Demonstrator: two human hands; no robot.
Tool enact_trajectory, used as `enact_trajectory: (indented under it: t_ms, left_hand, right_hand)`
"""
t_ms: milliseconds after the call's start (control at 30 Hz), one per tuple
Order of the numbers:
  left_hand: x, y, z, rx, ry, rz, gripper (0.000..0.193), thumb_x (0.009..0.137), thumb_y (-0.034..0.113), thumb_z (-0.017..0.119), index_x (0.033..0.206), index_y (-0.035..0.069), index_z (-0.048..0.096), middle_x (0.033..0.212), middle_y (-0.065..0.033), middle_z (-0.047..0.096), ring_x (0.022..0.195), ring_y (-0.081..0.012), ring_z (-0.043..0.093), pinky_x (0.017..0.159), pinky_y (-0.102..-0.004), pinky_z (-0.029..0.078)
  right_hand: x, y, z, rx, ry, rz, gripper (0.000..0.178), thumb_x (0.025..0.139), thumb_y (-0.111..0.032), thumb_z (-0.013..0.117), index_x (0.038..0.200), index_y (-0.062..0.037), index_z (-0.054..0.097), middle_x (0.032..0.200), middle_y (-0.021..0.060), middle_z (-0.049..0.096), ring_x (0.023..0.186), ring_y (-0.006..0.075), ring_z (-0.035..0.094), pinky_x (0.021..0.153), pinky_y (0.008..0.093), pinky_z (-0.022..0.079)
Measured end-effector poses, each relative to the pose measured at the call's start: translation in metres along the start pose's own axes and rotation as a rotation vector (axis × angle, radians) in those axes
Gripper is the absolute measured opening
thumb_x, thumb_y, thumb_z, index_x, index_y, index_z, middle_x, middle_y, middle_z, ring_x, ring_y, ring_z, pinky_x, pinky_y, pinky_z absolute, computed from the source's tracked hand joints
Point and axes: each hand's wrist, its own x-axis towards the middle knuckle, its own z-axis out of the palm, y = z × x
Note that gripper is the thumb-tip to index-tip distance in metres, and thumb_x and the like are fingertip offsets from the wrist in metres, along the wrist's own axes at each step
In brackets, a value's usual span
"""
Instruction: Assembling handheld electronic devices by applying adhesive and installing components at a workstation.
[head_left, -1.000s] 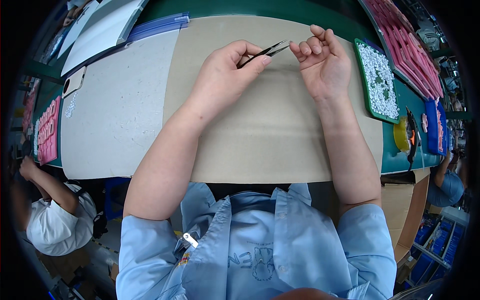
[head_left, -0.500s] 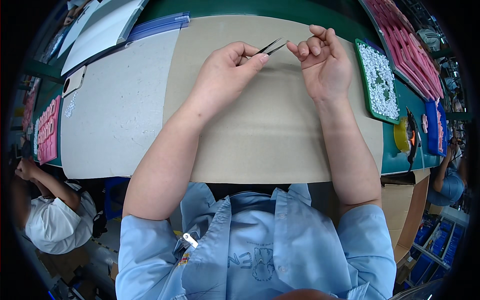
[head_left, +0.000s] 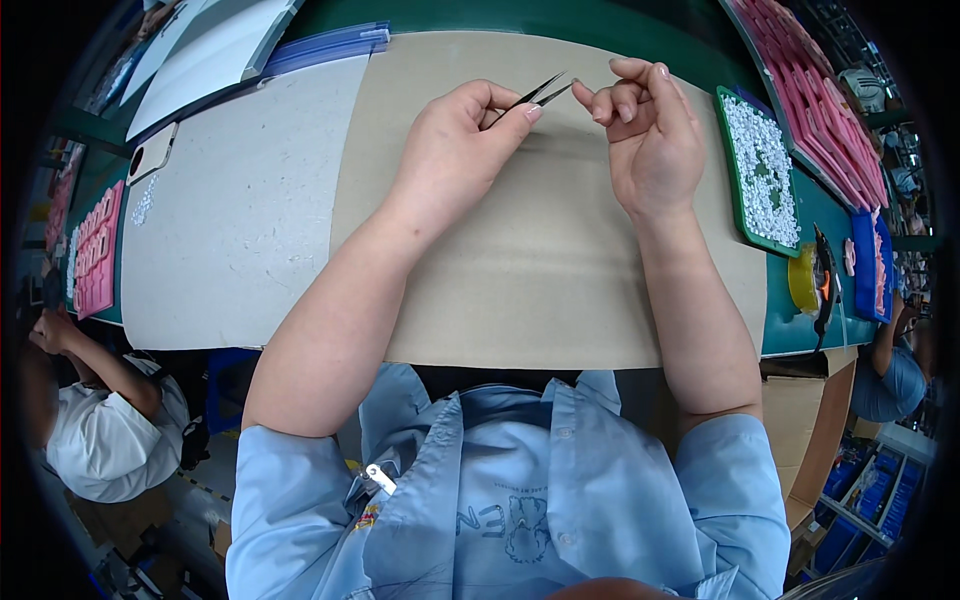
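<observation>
Over the upper middle of the tan mat, my left hand (head_left: pixel 455 140) is closed around a pair of dark, fine-tipped tweezers (head_left: pixel 540 92). Their points are slightly apart and reach toward my right hand (head_left: pixel 655 150). That hand is raised with its palm turned to me and its fingers curled. Its outermost fingertip comes close to the tweezer points. Thumb and forefinger appear pressed together; anything between them is too small to make out. To the right of this hand lies a green tray (head_left: pixel 746 215) holding many small white pieces (head_left: pixel 755 150).
Pink trays (head_left: pixel 825 110) are stacked at the far right. A yellow tape roll (head_left: pixel 802 280), an orange-and-black tool (head_left: pixel 826 280) and a blue bin (head_left: pixel 866 290) lie below them. A phone-like white object (head_left: pixel 152 152) and pink pieces (head_left: pixel 97 250) are at left. Another person (head_left: pixel 115 420) sits lower left.
My right hand's forefinger and thumb have come down slightly and the fingers curl a little differently. The tweezers stay at nearly the same place. The view has shifted slightly.
</observation>
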Motion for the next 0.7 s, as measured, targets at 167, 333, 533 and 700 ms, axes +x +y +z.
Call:
enact_trajectory:
  t_ms: [167, 333, 533, 700]
  left_hand:
    - [0.001, -0.0003, 0.0015, -0.008, 0.056, 0.035, 0.021, 0.087, 0.02, 0.062, 0.093, 0.0, 0.064, 0.066, 0.0012, 0.055, 0.056, -0.0064, 0.046, 0.051, -0.0201, 0.038]
    - [0.0018, -0.0001, 0.0006, -0.034, 0.073, 0.049, 0.021, 0.087, 0.02, 0.062, 0.093, 0.0, 0.064, 0.066, 0.001, 0.055, 0.056, -0.0068, 0.046, 0.051, -0.0205, 0.037]
    - [0.0015, -0.002, 0.0007, 0.013, 0.033, 0.091, 0.02, 0.086, 0.019, 0.063, 0.093, 0.0, 0.064, 0.065, 0.0006, 0.055, 0.055, -0.0072, 0.046, 0.051, -0.0209, 0.037]
    - [0.0014, -0.0022, 0.001, 0.052, 0.01, 0.104, 0.02, 0.086, 0.019, 0.064, 0.092, 0.0, 0.065, 0.064, 0.0003, 0.054, 0.054, -0.0075, 0.046, 0.05, -0.0215, 0.037]
  right_hand:
    - [-0.0053, 0.003, 0.0037, 0.117, 0.027, 0.089, 0.031, 0.099, -0.022, 0.038, 0.101, 0.0023, 0.057, 0.062, 0.0021, 0.042, 0.061, 0.0156, 0.052, 0.086, 0.0404, 0.051]
    - [-0.0039, 0.0029, 0.0006, 0.226, 0.044, 0.155, 0.03, 0.099, -0.022, 0.038, 0.101, 0.002, 0.056, 0.062, 0.0018, 0.042, 0.061, 0.0153, 0.051, 0.085, 0.04, 0.051]
    - [0.0006, 0.0003, -0.0046, 0.267, 0.118, 0.163, 0.028, 0.099, -0.021, 0.037, 0.102, 0.0007, 0.054, 0.062, 0.0017, 0.043, 0.06, 0.0147, 0.049, 0.086, 0.0395, 0.05]
    - [0.0008, -0.0011, -0.004, 0.269, 0.143, 0.151, 0.028, 0.099, -0.021, 0.037, 0.101, 0.0005, 0.054, 0.061, 0.0014, 0.043, 0.06, 0.0145, 0.048, 0.085, 0.0393, 0.051]
